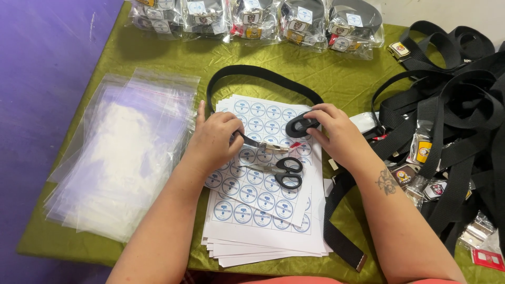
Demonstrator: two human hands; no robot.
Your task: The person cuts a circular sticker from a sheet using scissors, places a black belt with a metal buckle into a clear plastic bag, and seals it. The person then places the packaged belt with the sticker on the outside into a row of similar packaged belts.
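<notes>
Head view, left to right. At 9 o'clock, stack of clear zip bags (118, 152) lying flat on green-covered surface (158, 58). Just right of it, left hand (213, 142), grip curled narrow over metal buckle end of black webbing belt (263, 76), pinning it onto stack of sticker sheets (263, 210); exact contact hidden under fingers. Below, toward 6 o'clock of that hand, black-handled scissors (281, 171) resting closed on top sheet, untouched. At centre, right hand (336, 134), grip closed around rolled coil of same belt (300, 125), thumb and fingertips pinching its rim. Belt looping away toward 12 o'clock, then back between both hands. Along top edge, row of bagged belts (252, 18). At 3 o'clock, tangled heap of loose black belts (452, 100) with small packets among them.

Judged from this: rolling in hand; best done by keeping strap taut and flat between both grips, edges aligned, turns tight. Coil sits inside right grip, at 3 o'clock of left grip, near.
</notes>
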